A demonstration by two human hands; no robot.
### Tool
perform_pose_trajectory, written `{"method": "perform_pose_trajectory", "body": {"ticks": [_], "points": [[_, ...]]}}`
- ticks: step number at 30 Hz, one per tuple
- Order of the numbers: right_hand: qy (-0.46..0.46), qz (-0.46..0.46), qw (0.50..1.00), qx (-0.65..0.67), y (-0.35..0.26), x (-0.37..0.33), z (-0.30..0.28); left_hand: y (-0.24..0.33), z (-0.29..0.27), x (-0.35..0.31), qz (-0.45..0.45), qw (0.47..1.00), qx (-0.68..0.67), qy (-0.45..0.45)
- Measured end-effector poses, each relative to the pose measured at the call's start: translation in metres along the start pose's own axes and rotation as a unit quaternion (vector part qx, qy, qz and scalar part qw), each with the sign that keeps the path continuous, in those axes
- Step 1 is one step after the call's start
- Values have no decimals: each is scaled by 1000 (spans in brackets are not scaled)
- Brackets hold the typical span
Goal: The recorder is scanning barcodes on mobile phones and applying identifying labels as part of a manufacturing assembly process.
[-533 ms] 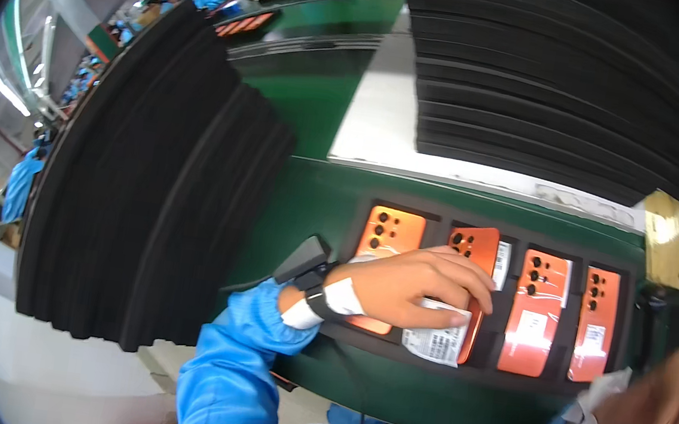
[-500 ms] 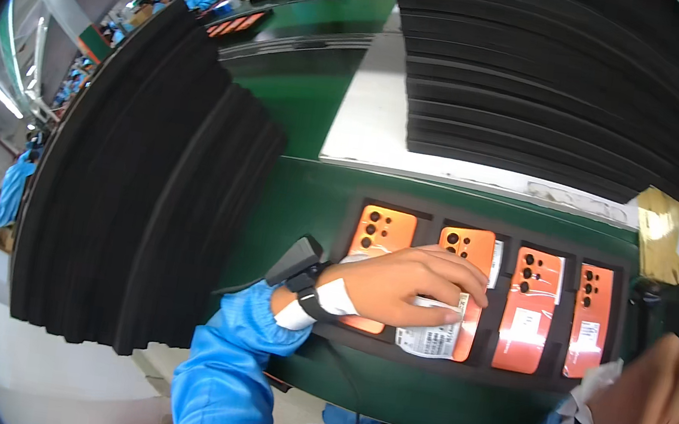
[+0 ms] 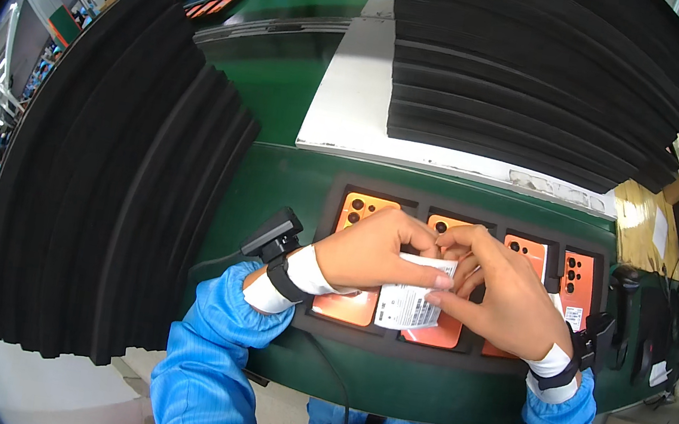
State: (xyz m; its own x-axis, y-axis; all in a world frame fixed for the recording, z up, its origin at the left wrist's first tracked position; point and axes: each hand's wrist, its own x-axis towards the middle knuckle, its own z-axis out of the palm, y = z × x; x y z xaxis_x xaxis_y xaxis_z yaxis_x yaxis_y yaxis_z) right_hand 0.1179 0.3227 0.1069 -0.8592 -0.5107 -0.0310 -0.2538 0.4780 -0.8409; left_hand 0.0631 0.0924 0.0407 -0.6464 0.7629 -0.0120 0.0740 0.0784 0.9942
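Four orange phones, camera sides up, lie in a row in a black foam tray point(image 3: 325, 226): the leftmost phone point(image 3: 343, 308), a second phone point(image 3: 437, 334), a third phone point(image 3: 528, 254) and the rightmost phone point(image 3: 571, 284). Over the second one, my left hand point(image 3: 371, 249) pinches a white printed label sheet point(image 3: 407, 310) between thumb and fingers. My right hand point(image 3: 508, 295) is closed at the sheet's right edge, its thumb against the paper; its fingertips are partly hidden. Both hands cover parts of the phones. A white label shows on the rightmost phone.
Tall black foam stacks rise at left point(image 3: 101, 179) and on a white board point(image 3: 342, 100) behind the tray. The green table point(image 3: 351, 378) runs beneath. At right are a yellow package point(image 3: 645, 229), a handheld scanner point(image 3: 625, 291) and a mouse point(image 3: 642, 360). A cable trails from my left wrist.
My right hand has come in from the far right to the label sheet. My left hand has lifted and tilted the sheet. The view has shifted slightly.
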Motion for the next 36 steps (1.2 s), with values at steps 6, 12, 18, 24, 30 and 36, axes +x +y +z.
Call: {"method": "perform_pose_trajectory", "body": {"ticks": [6,12,18,24,30,36], "points": [[15,36,994,105,15,16,1,5,-28,-6,30,986,40,157],[65,71,964,250,66,13,3,-16,-56,-11,88,961,232,119],[65,76,979,180,63,15,-2,-30,-61,-12,159,935,317,11],[74,117,981,136,63,15,5,-31,-59,-13,178,912,370,-6],[77,75,977,187,63,15,6,-34,-58,-13,183,909,375,-6],[107,58,981,151,66,16,5,-31,-59,-12,173,913,370,5]]}}
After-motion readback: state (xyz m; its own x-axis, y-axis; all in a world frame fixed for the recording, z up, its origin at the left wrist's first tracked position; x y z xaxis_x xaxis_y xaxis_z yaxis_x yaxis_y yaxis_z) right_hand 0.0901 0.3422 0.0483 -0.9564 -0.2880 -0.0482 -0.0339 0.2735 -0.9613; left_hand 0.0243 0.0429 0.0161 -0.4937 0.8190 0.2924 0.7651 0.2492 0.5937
